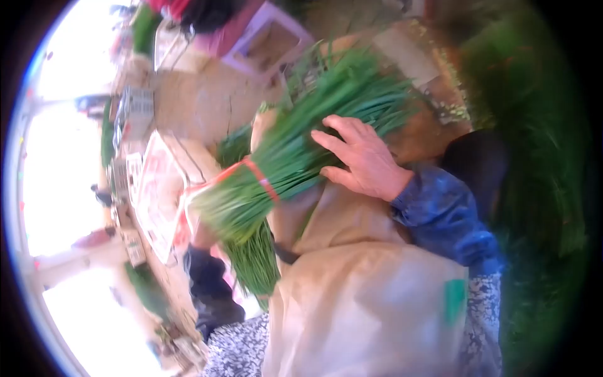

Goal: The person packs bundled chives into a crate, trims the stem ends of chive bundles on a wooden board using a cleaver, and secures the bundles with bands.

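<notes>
Across my lap lies a large bundle of chives point(301, 151), its long green leaves pointing to the upper right and the paler cut ends to the lower left. An orange-red band point(260, 177) crosses the bundle, and a strand of it runs off to the left. My right hand point(364, 157) rests on the leaves with its fingers spread. At the pale end, my left hand point(204, 236) is blurred and largely hidden behind the bundle; its fingers do not show. Below hang more green stalks point(252, 264). A beige apron point(370, 301) covers my lap.
A white-framed crate or basket point(157, 195) stands at my left. Beyond the bundle is a lilac plastic stool point(267, 44), with a person in red and black point(204, 12) near it. Heaped greens point(534, 163) fill the right side. Grey crates point(135, 107) stand farther left.
</notes>
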The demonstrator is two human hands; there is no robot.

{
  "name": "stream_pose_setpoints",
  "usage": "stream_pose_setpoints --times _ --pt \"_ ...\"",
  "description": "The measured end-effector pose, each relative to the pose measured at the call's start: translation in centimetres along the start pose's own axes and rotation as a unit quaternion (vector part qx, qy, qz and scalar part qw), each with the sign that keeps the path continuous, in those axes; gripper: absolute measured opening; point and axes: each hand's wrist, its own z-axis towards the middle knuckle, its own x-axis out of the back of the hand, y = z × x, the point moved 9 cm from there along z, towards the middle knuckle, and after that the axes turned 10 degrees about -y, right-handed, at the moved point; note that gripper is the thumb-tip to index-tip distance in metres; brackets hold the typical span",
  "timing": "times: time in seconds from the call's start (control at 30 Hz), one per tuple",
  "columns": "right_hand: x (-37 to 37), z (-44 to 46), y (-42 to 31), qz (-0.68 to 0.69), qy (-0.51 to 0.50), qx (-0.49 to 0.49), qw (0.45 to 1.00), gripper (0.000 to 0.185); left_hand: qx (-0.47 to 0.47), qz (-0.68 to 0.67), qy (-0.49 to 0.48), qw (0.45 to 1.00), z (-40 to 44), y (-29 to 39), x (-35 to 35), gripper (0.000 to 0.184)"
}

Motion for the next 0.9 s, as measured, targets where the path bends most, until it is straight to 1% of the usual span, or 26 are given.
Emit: stream_pose_setpoints --times 0.03,0.07,0.1,0.13,0.17,0.2,0.23,0.27,0.3,0.33,0.37,0.43,0.47,0.5,0.53,0.57,0.6,0.63,0.67,0.7,0.73,0.77,0.8,0.83,0.87,0.9 --pt "-3.0 -0.2 0.3 -0.030 -0.055 -0.020 0.998 0.062 0.063 0.038 -0.076 0.994 -1.5 -1.6 -0.5 0.053" --pt "-5.3 -0.4 0.7 -0.065 -0.107 -0.036 0.991 0.068 0.119 0.084 -0.158 0.977 -3.3 -3.1 -1.0 0.053" --pt "-5.9 -0.1 0.2 -0.060 -0.121 -0.031 0.990 0.068 0.254 0.107 -0.204 0.939 -4.3 -5.0 1.5 0.052" --pt "-5.6 -0.1 -0.1 -0.075 -0.096 -0.025 0.992 0.069 0.171 0.066 -0.067 0.981 -4.7 -6.7 4.5 0.049" --pt "-5.4 -0.2 -0.3 -0.090 -0.073 -0.020 0.993 0.071 0.137 0.033 -0.012 0.990 -3.4 -1.9 8.4 0.044" --pt "-5.6 -0.1 -0.9 -0.098 -0.070 0.002 0.993 0.069 0.144 -0.135 -0.033 0.980 -2.1 0.8 10.5 0.036" --pt "-5.8 0.0 -0.9 -0.104 -0.078 0.003 0.992 0.069 0.088 -0.184 0.001 0.979 -0.6 6.0 12.6 0.036" --pt "-6.0 0.1 -1.1 -0.101 -0.072 0.003 0.992 0.069 0.034 -0.140 -0.005 0.990 0.9 12.4 14.2 0.041" --pt "-5.9 0.3 -1.1 -0.102 -0.062 0.000 0.993 0.069 -0.034 -0.128 -0.009 0.991 2.2 16.2 14.8 0.048" --pt "-6.0 0.2 -1.1 -0.101 -0.057 -0.003 0.993 0.068 -0.071 -0.124 -0.034 0.989 3.5 20.1 14.7 0.057" --pt "-5.9 0.3 -1.0 -0.112 -0.055 -0.012 0.992 0.068 -0.092 -0.108 -0.067 0.988 4.8 23.4 13.8 0.071" --pt "-5.9 0.5 -1.1 -0.099 -0.065 -0.014 0.993 0.068 -0.210 0.051 -0.045 0.975 6.7 26.9 9.9 0.086" --pt "-5.3 0.6 -1.4 -0.093 -0.058 -0.013 0.994 0.066 -0.224 0.052 -0.047 0.972 7.4 26.7 8.0 0.086" --pt "-4.9 0.4 -1.2 -0.098 -0.052 -0.023 0.994 0.066 -0.206 -0.015 -0.138 0.969 8.1 25.9 4.6 0.095" --pt "-4.8 0.3 -1.5 -0.100 -0.047 -0.003 0.994 0.064 -0.181 -0.078 -0.228 0.953 8.2 25.3 2.3 0.105" --pt "-4.7 0.3 -2.0 -0.099 -0.041 0.018 0.994 0.062 -0.185 -0.071 -0.234 0.952 8.0 25.1 2.5 0.105" --pt "-3.6 0.1 -3.2 -0.089 -0.006 0.047 0.995 0.050 -0.178 -0.082 -0.241 0.951 7.5 24.5 2.7 0.111" --pt "-3.5 -0.2 -3.7 -0.081 -0.005 0.044 0.996 0.050 -0.165 -0.096 -0.247 0.950 6.8 23.5 2.9 0.117" --pt "-3.9 -0.8 -4.9 -0.064 -0.029 0.087 0.994 0.046 -0.140 -0.129 -0.294 0.937 5.8 22.2 2.1 0.120" --pt "-4.5 -1.2 -6.0 -0.047 -0.052 0.130 0.989 0.041 -0.133 -0.128 -0.298 0.937 5.5 21.4 2.3 0.120" --pt "-5.6 -1.4 -5.6 -0.045 -0.086 0.108 0.989 0.037 -0.154 -0.099 -0.322 0.929 5.0 21.4 2.0 0.119" --pt "-5.9 -1.5 -5.5 -0.039 -0.086 0.106 0.990 0.037 -0.174 -0.069 -0.346 0.919 4.4 21.3 1.6 0.118" --pt "-6.4 -1.3 -5.4 -0.036 -0.088 0.108 0.990 0.038 -0.096 -0.154 -0.344 0.921 5.3 19.3 0.8 0.118" --pt "-6.7 -1.1 -5.3 -0.036 -0.089 0.112 0.989 0.038 -0.091 -0.154 -0.343 0.922 6.0 19.6 0.5 0.118" --pt "-6.7 -1.0 -5.5 -0.034 -0.088 0.116 0.989 0.038 -0.064 -0.215 -0.296 0.928 7.3 20.2 0.7 0.119" --pt "-6.6 -1.0 -5.8 -0.041 -0.093 0.125 0.987 0.036 -0.096 -0.214 -0.250 0.939 8.4 21.2 0.9 0.118"
